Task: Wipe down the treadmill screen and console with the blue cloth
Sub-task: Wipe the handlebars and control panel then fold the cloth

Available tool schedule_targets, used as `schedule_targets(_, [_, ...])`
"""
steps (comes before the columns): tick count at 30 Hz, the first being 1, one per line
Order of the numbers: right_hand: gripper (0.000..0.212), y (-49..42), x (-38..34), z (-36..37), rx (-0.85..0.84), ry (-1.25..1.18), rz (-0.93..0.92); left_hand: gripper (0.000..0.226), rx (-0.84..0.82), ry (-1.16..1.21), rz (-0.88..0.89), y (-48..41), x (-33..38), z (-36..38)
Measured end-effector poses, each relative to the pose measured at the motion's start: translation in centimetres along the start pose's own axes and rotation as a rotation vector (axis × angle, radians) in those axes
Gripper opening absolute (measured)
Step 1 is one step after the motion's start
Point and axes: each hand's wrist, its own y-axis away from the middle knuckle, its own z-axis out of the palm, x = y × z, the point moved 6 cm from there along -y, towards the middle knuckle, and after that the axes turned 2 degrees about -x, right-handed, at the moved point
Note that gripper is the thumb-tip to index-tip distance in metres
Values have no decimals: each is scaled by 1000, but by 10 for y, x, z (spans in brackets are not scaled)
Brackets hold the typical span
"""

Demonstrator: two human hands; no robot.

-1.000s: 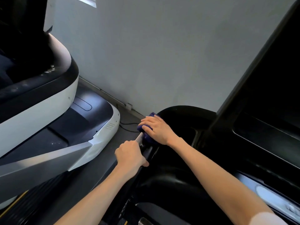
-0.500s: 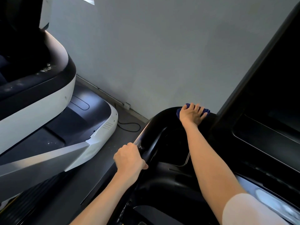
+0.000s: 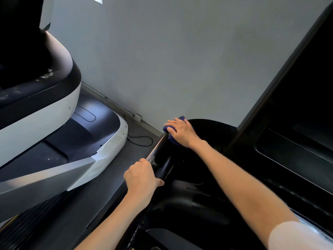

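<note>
The black treadmill console (image 3: 198, 186) fills the lower right, with its dark screen (image 3: 297, 109) rising at the right edge. My right hand (image 3: 182, 131) presses a bunched blue cloth (image 3: 173, 139) onto the console's far left top corner; only the cloth's edges show around the fingers. My left hand (image 3: 142, 175) is closed around the glossy black left handrail (image 3: 158, 152), a little nearer to me than the cloth.
A second treadmill in white and black (image 3: 63, 112) stands to the left, its silver frame (image 3: 45, 177) running along the floor. A grey wall (image 3: 171, 51) is straight ahead, with a black cable (image 3: 142, 141) on the dark floor between the machines.
My right hand slid the cloth from the left corner across the console's back rim toward the screen, then back to the left corner. My left hand stayed on the handrail.
</note>
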Motion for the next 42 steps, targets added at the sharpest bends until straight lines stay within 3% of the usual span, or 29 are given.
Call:
schedule_targets(2, [50, 4, 17, -5, -14, 29, -55, 74, -2, 0, 6, -1, -1, -1])
schedule_targets(4, [70, 11, 66, -18, 172, 28, 180, 73, -6, -3, 6, 0, -1, 0])
schedule_targets(5, [67, 19, 95, -25, 238, 24, 362, 73, -13, 3, 3, 0, -1, 1])
schedule_targets(7, [48, 32, 132, -31, 205, -23, 634, 72, -29, 28, -11, -2, -1, 2])
schedule_targets(9, [43, 32, 129, -35, 129, -37, 695, 71, -45, 62, -34, -2, 0, 2])
schedule_targets(11, [42, 18, 89, -28, 118, -6, 534, 71, -55, 84, -47, -1, 0, 2])
schedule_targets(13, [40, 8, 18, -8, 87, 0, 229, 73, -50, 86, -39, 0, -2, 2])
schedule_targets(15, [45, 16, -55, 11, -16, -45, -52, 73, -43, 68, -11, 2, -2, 0])
schedule_targets(17, [46, 22, -89, 22, -161, 11, -202, 71, -50, 44, 34, 5, -2, -5])
schedule_targets(19, [46, 23, -92, 24, -229, 24, -234, 70, -107, 66, 77, 4, -8, -4])
schedule_targets(22, [53, 30, -86, 20, -156, -16, -200, 56, -226, 274, 134, 3, -31, 7])
schedule_targets(25, [60, 58, -105, 15, -12, -56, -172, 41, -75, 406, 75, 9, -68, 0])
schedule_targets(27, [57, 87, -128, 18, 9, -106, -258, 40, 16, 443, 22, 15, -94, -3])
schedule_targets(33, [47, 148, -162, 46, -3, -131, -457, 51, -6, 483, -76, 32, -134, 8])
schedule_targets(35, [55, 122, -142, 38, 7, -134, -361, 54, -15, 489, -75, 40, -136, 15])
schedule_targets(38, [56, 80, -114, 24, -38, -130, -49, 57, -49, 481, -84, 53, -142, 33])
schedule_targets(40, [56, 90, -137, 28, -40, -71, -54, 58, -76, 505, -118, 60, -150, 43])
schedule_targets(42, [48, 136, -185, 38, 7, -138, -219, 53, -111, 543, -160, 69, -157, 52])
